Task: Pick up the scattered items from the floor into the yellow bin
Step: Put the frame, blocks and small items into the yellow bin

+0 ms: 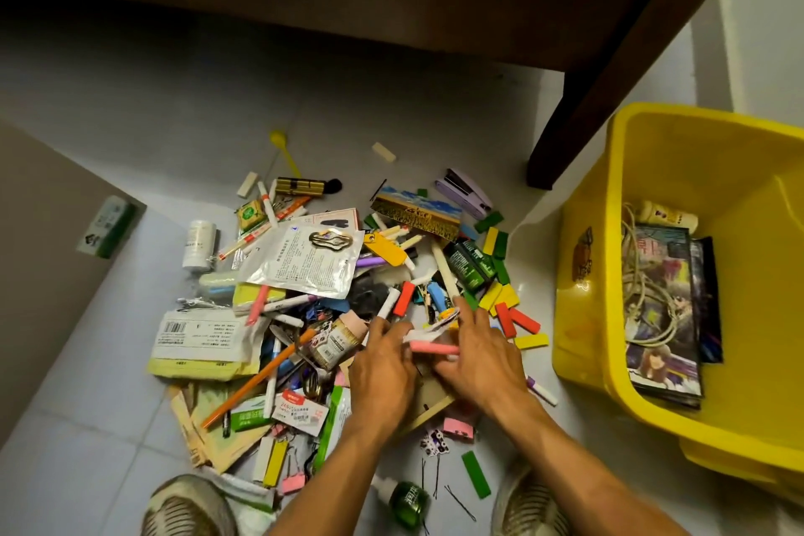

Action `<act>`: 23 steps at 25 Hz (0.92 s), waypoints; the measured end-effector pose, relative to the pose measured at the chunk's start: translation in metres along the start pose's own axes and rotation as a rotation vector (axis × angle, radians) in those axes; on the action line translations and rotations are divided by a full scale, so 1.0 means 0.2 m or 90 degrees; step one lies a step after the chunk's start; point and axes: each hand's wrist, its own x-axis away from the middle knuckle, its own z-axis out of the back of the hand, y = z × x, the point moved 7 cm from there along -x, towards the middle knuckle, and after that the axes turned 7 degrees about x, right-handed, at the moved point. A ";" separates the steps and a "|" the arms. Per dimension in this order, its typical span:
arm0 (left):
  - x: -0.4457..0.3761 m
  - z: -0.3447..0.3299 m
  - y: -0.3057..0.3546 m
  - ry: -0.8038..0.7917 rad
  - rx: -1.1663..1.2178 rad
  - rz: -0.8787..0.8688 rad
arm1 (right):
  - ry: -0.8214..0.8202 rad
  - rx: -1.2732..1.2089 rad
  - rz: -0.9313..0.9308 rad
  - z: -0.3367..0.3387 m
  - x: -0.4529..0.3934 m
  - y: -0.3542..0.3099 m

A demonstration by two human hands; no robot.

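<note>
So the pile [330, 309] of scattered stuff sat on the pale tiled floor [108, 426], dead centre of the view, and both hands were working at its 5 o'clock edge. The left hand [383, 366] and right hand [480, 355] were gathering a small bundle between them: a pink stick [433, 347], chalky-looking, plus some white paper bits. The left fingers [383, 331] were curled in on the bundle from one side, and the right fingers [467, 318] lay fairly flat and a bit spread over the top. Couldn't tell exactly how many bits were actually pinched.

Looked like the scoop-and-gather step, mid-job. The yellow bin [609, 187], smooth glossy plastic with rounded corners, sat at 3 o'clock of the pile, well apart from the hands. It already held a glossy magazine [663, 318] and a coil of pale cord [644, 274]. The next move would probably call for closing both hands firmly and carrying the lot over the rim without dropping the thin sticks.

Plenty left though: wooden blocks painted red, yellow and green, a crinkly foil packet [304, 261], an orange pencil [256, 379], a white plastic bottle [199, 244], flat cardboard boxes and thin black hairpins [459, 503] near 6 o'clock. A dark wooden desk leg [609, 78] stood at 1 o'clock.
</note>
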 end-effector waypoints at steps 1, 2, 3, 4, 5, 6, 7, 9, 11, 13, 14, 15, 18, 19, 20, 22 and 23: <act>0.00 0.03 -0.01 0.014 0.007 -0.005 | 0.007 0.006 0.004 0.00 0.01 0.00; 0.00 0.05 -0.02 0.022 0.012 -0.011 | 0.005 0.008 0.000 -0.01 0.02 0.00; 0.01 0.07 -0.02 0.026 0.013 -0.017 | -0.003 0.019 0.000 -0.02 0.03 0.00; 0.01 0.10 -0.03 0.031 0.014 -0.018 | -0.010 0.039 0.007 -0.03 0.04 -0.01; 0.00 0.12 -0.04 0.041 0.016 -0.013 | -0.009 0.056 0.016 -0.02 0.05 -0.02; 0.00 0.15 -0.06 0.057 0.021 0.001 | 0.003 0.052 0.028 -0.02 0.05 -0.02; 0.00 0.18 -0.07 0.074 0.030 0.017 | 0.022 0.017 0.040 0.01 0.05 -0.01; 0.00 0.24 -0.11 0.097 0.061 0.050 | 0.055 -0.147 0.047 0.07 0.07 0.01; 0.00 0.28 -0.15 0.115 0.134 0.088 | 0.074 -0.406 0.009 0.15 0.09 0.05; 0.02 0.31 -0.19 0.140 0.234 0.140 | 0.085 -0.635 -0.051 0.25 0.11 0.08; 0.04 0.32 -0.20 0.150 0.281 0.167 | 0.079 -0.716 -0.075 0.29 0.13 0.09; 0.06 0.34 -0.19 0.155 0.316 0.185 | 0.074 -0.784 -0.082 0.35 0.16 0.10; 0.10 0.38 -0.16 0.160 0.376 0.222 | 0.060 -0.907 -0.051 0.49 0.22 0.12; 0.12 0.40 -0.12 0.158 0.403 0.222 | 0.067 -0.934 -0.024 0.56 0.27 0.13; 0.13 0.41 -0.07 0.154 0.426 0.222 | 0.077 -0.956 0.002 0.63 0.31 0.14; 0.13 0.43 0.06 0.141 0.467 0.208 | 0.111 -0.978 0.032 0.77 0.38 0.19; 0.13 0.44 0.18 0.129 0.484 0.187 | 0.149 -0.978 0.037 0.87 0.45 0.26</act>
